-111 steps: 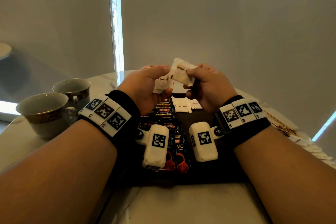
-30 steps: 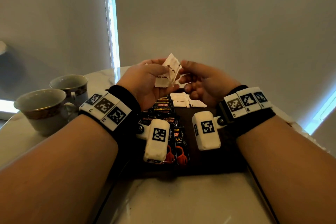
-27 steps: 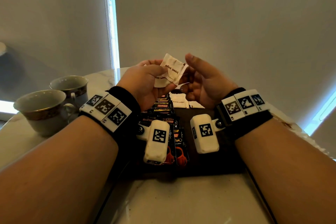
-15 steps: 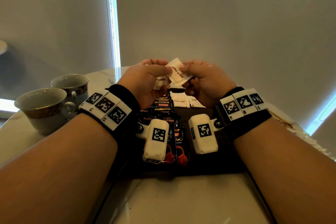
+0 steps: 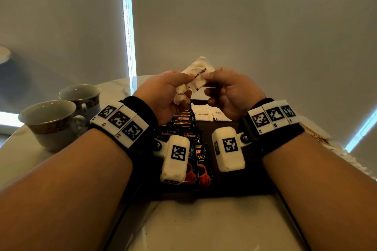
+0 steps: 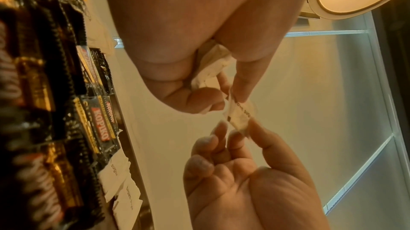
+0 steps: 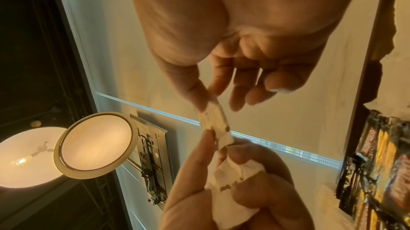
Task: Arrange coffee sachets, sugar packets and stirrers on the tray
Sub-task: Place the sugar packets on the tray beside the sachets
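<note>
Above the far end of the tray (image 5: 228,181), at twelve o'clock from you, one brown sugar packet (image 5: 199,71) is pinched between your two hands. Your right hand (image 5: 232,91) nips its right edge between thumb and forefinger, other fingers loosely curled and free. Your left hand (image 5: 165,91) nips the left edge with its thumb and also holds a bunch of further sugar packets (image 5: 181,96) in the curled fingers. The packet's long axis runs about eight to two o'clock, printed face toward you. Since both hands touch it, neither is nearer; the coming move likely turns on the right hand drawing it clear toward two o'clock, then down to the laid packets (image 5: 202,114) at the tray's far end, directly below.

Coffee sachets (image 5: 183,126) lie in an overlapping row down the tray's middle. Two cups (image 5: 55,122) stand on the tabletop (image 5: 204,226) at nine o'clock; what may be stirrers lie at three o'clock, too blurred to confirm.

Compared with half a second ago, the packet sits higher and has turned so its print reads upright.
</note>
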